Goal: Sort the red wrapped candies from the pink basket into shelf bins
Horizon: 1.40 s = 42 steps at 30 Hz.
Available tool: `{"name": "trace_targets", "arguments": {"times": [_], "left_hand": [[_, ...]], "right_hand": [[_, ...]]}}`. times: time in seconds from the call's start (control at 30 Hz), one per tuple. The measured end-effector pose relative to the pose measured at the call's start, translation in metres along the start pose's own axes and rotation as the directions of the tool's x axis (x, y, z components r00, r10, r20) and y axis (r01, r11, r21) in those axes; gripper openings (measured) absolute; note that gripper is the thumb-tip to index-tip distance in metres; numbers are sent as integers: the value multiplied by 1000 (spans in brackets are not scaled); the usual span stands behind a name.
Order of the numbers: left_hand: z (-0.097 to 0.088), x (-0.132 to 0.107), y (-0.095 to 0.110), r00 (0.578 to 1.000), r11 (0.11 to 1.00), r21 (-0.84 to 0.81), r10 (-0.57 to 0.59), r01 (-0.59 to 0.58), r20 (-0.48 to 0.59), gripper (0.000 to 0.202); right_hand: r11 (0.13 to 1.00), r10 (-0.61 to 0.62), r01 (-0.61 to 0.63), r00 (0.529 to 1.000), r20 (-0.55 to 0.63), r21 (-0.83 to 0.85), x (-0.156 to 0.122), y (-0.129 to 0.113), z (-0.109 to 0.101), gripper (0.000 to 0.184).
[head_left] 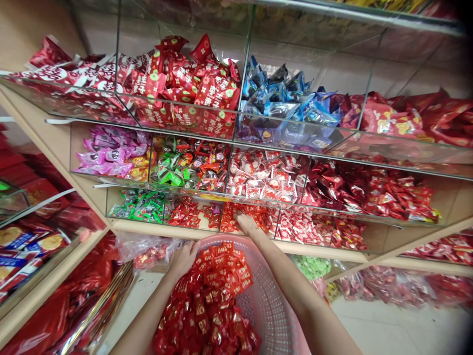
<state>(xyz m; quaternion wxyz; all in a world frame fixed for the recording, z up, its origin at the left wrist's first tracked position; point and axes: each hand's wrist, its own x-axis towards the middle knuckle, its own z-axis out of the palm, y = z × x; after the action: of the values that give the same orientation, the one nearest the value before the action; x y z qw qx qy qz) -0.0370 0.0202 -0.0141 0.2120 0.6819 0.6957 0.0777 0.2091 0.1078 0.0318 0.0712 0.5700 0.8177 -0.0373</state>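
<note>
one pink basket (271,301), two kinds of red candy (201,315) inside, too many to count. left hand (184,260) is clamped on the basket, right hand (247,224) is down in orange-red packets (228,218) on the shelf (148,228), can't tell if it's gripping any.

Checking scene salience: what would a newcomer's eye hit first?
Likely the pink basket at bottom centre, heaped with red packets. Just beyond its rim, the right hand is at some orange-red packets. Higher up, right of centre, blue packets stand out.
</note>
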Motion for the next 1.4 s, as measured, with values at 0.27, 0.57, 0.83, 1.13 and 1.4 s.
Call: {"name": "trace_targets", "arguments": {"times": [0.27,0.57,0.83,1.13,1.4], "left_hand": [[1,1,-1,1000,1000,-2,-3,3,4,58],[-2,-2,2,1000,1000,-11,-2,3,3,59],[-2,-2,1,1000,1000,-5,-1,1,-3,58],[-2,-1,2,1000,1000,-3,-15,15,14,57],[0,0,1,1000,1000,-13,-9,9,7,56]], "right_hand": [[1000,-4,4,1000,9,-15,-3,-3,-5,29],[998,-47,47,999,15,-35,1,-3,-2,30],[999,-44,43,998,-43,-20,4,5,9,30],[982,-63,89,986,-155,167,-13,18,7,29],[897,-170,249,957,-233,366,-56,-10,-1,28]]}}
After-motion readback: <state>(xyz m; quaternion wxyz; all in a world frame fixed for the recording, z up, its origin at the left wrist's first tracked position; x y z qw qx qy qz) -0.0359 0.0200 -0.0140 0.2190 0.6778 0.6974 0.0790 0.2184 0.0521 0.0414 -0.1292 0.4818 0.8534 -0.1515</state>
